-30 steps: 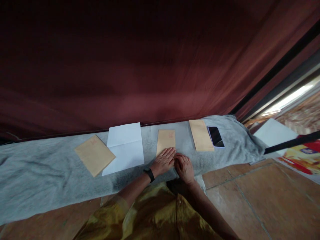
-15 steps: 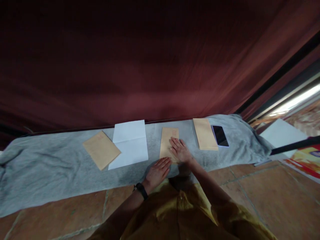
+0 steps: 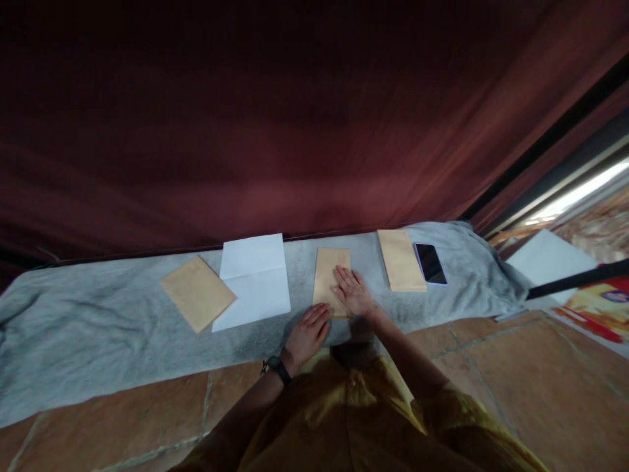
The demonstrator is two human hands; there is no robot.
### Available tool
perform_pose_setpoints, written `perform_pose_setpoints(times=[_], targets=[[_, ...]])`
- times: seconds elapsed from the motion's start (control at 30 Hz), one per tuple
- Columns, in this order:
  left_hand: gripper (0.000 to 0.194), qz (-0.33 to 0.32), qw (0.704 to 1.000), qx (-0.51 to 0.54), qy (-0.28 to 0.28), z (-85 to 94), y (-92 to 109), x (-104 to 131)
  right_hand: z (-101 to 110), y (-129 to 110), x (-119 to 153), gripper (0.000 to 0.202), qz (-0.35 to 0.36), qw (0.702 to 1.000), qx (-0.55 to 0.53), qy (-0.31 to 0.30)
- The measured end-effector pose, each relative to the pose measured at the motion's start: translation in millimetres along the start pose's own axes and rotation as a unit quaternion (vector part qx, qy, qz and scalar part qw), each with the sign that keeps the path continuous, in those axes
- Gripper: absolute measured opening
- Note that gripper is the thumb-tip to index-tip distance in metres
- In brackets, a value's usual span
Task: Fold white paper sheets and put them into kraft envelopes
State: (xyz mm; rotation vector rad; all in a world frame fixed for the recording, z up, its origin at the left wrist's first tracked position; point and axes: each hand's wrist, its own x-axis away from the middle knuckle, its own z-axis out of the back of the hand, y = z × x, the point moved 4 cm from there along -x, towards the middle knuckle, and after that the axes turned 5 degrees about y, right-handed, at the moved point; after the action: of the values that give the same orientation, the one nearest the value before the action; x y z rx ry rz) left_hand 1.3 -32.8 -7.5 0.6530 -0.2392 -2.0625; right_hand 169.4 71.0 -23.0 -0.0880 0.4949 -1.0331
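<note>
A brown paper envelope [image 3: 326, 269] lies lengthwise before me on the grey cloth [image 3: 122, 328]. Flat on its right half rests my right hand [image 3: 352, 291], fingers stretched out. My left hand [image 3: 307, 332] touches the envelope's lower left corner, its fingers extended side by side. To the left, a creased white sheet of paper [image 3: 258, 288] lies unfolded, and another brown envelope [image 3: 198, 293] overlaps its lower left edge at a slant. On the right is a stack of brown envelopes [image 3: 401, 261], with a phone [image 3: 430, 264] in a purple case beside it.
A dark red curtain [image 3: 295, 151] hangs behind the cloth-covered surface. At the right, a black bar [image 3: 574, 280] crosses in front of a white board [image 3: 548, 262] and a red and yellow printed sheet [image 3: 602, 308]. Brown floor tiles [image 3: 147, 419] show below.
My left hand has shifted slightly at the envelope's lower corner, and my right hand still presses flat on it. The whole view has moved a little; the other papers lie as before.
</note>
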Motion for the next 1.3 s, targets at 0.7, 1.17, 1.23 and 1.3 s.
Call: perform_pose_setpoints(times=[0.7,1.17,1.23,1.3], targets=[[0.032,0.026,0.999,0.012,0.023,-1.8,-3,-2,33,-35,78,0.054,0.044,0.997,-0.060,-0.027],[0.043,-0.005,0.997,-0.030,-0.066,0.0,-7,-50,28,-31,78,0.039,-0.004,0.994,-0.113,0.002],[0.049,-0.010,0.993,-0.061,-0.103,-12.4,-11,-67,29,-32,77,0.039,-0.006,0.993,-0.116,0.001],[0.054,-0.002,0.988,-0.083,-0.133,-24.7,-15,-86,30,-33,77,0.038,-0.009,0.993,-0.119,0.001]])
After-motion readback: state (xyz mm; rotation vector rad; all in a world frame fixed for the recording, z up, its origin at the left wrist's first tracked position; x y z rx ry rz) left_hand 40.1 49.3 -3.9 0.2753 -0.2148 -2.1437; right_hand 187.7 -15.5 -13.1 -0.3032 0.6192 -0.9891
